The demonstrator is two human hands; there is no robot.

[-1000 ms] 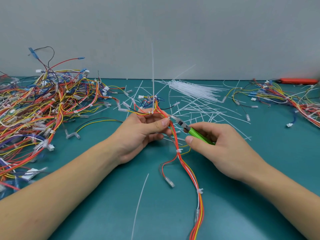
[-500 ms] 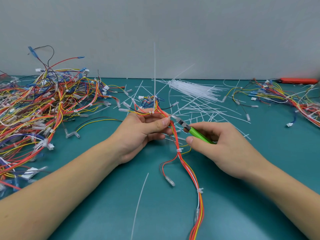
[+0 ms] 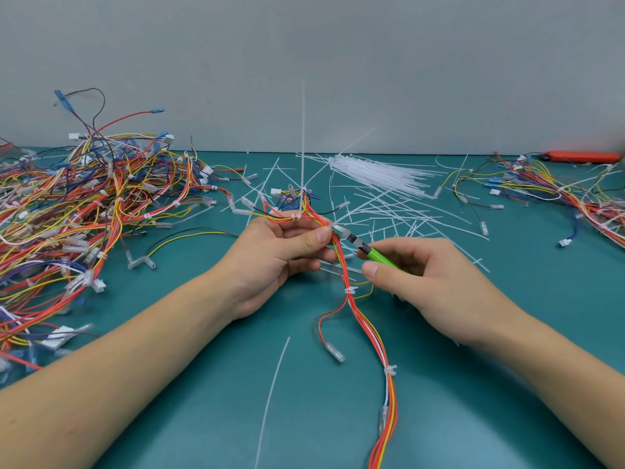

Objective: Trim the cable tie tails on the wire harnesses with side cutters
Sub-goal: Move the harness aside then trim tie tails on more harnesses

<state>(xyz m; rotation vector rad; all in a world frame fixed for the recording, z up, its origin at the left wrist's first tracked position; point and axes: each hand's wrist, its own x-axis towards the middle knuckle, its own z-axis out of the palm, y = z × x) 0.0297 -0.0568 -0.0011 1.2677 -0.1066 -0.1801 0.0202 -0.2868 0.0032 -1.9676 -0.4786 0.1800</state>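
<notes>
An orange tool [image 3: 583, 156] lies at the far right edge of the teal table [image 3: 209, 384], against the grey wall [image 3: 338, 62].

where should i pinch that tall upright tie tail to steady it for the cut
Pinch the tie tail low, just above its head by the left hand, coming from the left. It stands thin and straight, and the cutters come in from the right.

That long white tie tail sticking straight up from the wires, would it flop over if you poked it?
Probably it would bend and spring back: the tie tail stands upright unsupported, so it looks fairly stiff. It is very thin, so likely light. Cut tails on the table lie mostly straight.
</notes>
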